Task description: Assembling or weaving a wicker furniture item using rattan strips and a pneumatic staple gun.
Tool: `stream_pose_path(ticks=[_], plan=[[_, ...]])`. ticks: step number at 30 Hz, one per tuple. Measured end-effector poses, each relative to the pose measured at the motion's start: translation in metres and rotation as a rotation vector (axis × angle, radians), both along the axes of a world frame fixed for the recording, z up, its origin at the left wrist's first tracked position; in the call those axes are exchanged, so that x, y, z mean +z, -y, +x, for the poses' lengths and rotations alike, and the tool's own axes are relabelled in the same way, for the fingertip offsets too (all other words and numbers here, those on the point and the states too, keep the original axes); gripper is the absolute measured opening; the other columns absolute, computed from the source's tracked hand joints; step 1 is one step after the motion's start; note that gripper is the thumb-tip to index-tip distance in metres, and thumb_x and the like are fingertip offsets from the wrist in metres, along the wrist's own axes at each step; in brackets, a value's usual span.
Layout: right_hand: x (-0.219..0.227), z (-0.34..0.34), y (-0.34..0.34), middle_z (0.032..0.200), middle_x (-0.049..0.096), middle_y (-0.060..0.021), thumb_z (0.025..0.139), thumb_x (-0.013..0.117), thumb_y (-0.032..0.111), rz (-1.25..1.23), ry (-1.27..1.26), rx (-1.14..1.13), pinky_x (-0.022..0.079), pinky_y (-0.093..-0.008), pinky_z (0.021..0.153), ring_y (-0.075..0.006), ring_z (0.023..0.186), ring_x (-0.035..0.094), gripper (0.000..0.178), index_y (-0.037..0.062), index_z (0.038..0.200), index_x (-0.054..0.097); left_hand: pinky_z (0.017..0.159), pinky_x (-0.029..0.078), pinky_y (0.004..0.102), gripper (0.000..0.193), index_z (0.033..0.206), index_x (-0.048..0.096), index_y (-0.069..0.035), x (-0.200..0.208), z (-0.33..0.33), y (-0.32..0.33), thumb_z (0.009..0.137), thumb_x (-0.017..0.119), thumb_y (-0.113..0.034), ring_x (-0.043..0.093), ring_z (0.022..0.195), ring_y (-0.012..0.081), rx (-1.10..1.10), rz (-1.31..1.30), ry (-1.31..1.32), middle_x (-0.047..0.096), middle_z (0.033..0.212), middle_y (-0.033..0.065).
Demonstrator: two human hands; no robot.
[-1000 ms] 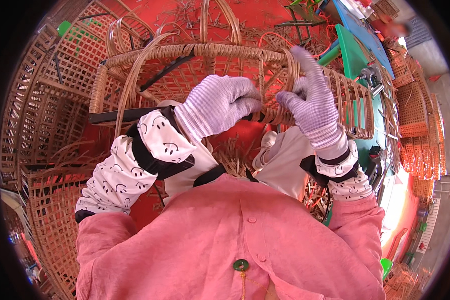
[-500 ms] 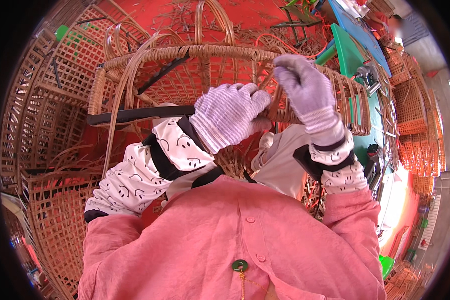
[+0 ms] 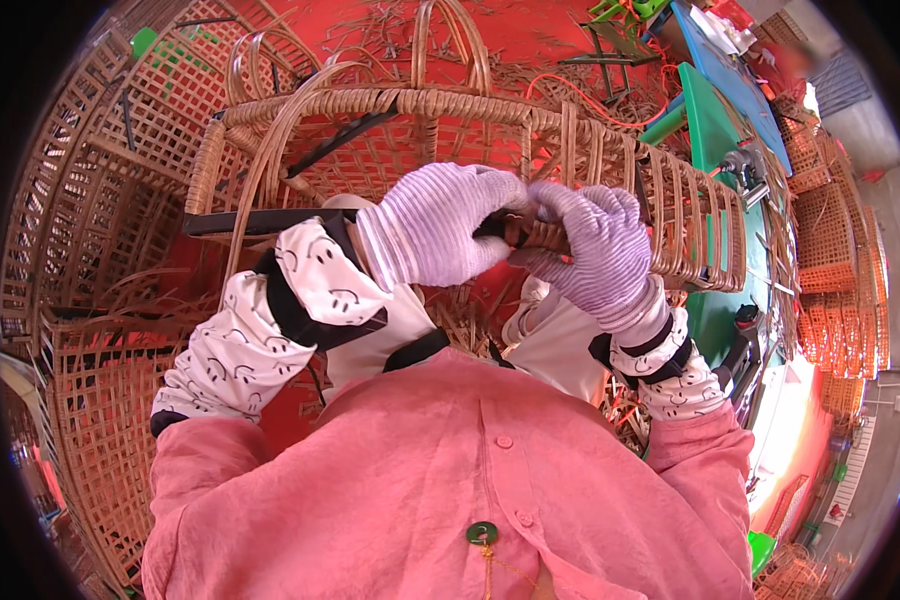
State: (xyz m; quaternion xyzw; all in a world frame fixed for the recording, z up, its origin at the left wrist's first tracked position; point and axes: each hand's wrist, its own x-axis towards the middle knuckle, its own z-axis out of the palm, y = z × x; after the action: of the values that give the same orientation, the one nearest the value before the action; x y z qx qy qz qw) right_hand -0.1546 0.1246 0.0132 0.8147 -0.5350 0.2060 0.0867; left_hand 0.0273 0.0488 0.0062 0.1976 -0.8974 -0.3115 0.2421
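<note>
A long wicker basket (image 3: pixel 470 103) of brown woven strips lies across in front of me, its rim wrapped in strips. My left hand (image 3: pixel 445 225), in a striped lilac glove, is closed on the basket's near rail. Beside it my right hand (image 3: pixel 598 250), gloved alike, curls round the same rail. Brown strips wrapped on this rail (image 3: pixel 542 235) show between the two hands, whose fingertips nearly meet. Left of my left hand the rail is a bare dark bar (image 3: pixel 255 222). Loose strips (image 3: pixel 260 180) hang over the basket's left part. My fingertips are partly hidden.
Stacked lattice baskets (image 3: pixel 80 170) stand at the left, and another basket (image 3: pixel 110 430) is near my left elbow. On the right are a green board (image 3: pixel 705 120), a blue tabletop (image 3: pixel 735 75) and a metal tool (image 3: pixel 745 170). Strip scraps litter the red floor (image 3: pixel 370 40).
My right hand has come down from the far rim to the near rail, next to my left hand. Several strips now stand upright over the rim where it was.
</note>
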Motion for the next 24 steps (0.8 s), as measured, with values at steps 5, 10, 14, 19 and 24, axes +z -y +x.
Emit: stream_pose_path(ticks=[5,10,14,19,24], plan=[[-0.011,0.008,0.0,0.076,0.06,-0.0025,0.063,0.07,0.045,-0.051,-0.001,-0.004,0.037,-0.0368,0.077,-0.0212,0.072,0.057,0.048,0.013,0.096,0.056,0.065,0.048,0.0317,0.023,0.091,0.06,-0.002,0.001,0.006,0.0,0.068,0.064,-0.005,0.062,0.073,0.0248,-0.013,0.048,-0.007,0.062,0.08,0.0133],[-0.009,0.017,0.002,0.068,0.057,-0.0014,0.063,0.069,0.046,-0.067,-0.02,-0.044,0.036,-0.0354,0.072,-0.019,0.066,0.056,0.045,0.0139,0.093,0.058,0.063,0.046,0.027,0.012,0.088,0.062,-0.001,0.002,0.005,0.002,0.078,0.061,-0.007,0.058,0.069,0.0147,0.05,0.282,-0.01,0.061,0.076,0.0102],[-0.008,0.018,0.003,0.066,0.057,-0.0008,0.064,0.068,0.045,-0.017,-0.052,-0.059,0.036,-0.0348,0.071,-0.0183,0.065,0.056,0.04,0.0165,0.091,0.06,0.064,0.046,0.0254,0.01,0.089,0.061,0.0,-0.007,0.012,0.004,0.081,0.06,-0.006,0.057,0.071,0.011,0.073,0.328,-0.094,0.061,0.076,0.0071],[-0.01,0.009,0.004,0.069,0.058,-0.0013,0.064,0.068,0.044,-0.033,0.011,-0.032,0.036,-0.0357,0.072,-0.0192,0.067,0.056,0.039,0.0174,0.092,0.06,0.068,0.049,0.0309,0.015,0.09,0.062,-0.001,-0.006,0.018,-0.005,0.078,0.063,-0.009,0.062,0.078,0.023,-0.086,-0.139,-0.074,0.062,0.084,0.0106],[-0.002,0.008,0.01,0.077,0.062,-0.0027,0.066,0.068,0.043,0.171,0.026,-0.016,0.036,-0.0394,0.079,-0.0221,0.075,0.059,0.04,0.0174,0.095,0.06,0.072,0.049,0.0327,0.019,0.088,0.064,-0.005,-0.012,0.02,0.004,0.069,0.066,-0.006,0.061,0.082,0.026,-0.118,-0.007,-0.079,0.062,0.088,0.011]])
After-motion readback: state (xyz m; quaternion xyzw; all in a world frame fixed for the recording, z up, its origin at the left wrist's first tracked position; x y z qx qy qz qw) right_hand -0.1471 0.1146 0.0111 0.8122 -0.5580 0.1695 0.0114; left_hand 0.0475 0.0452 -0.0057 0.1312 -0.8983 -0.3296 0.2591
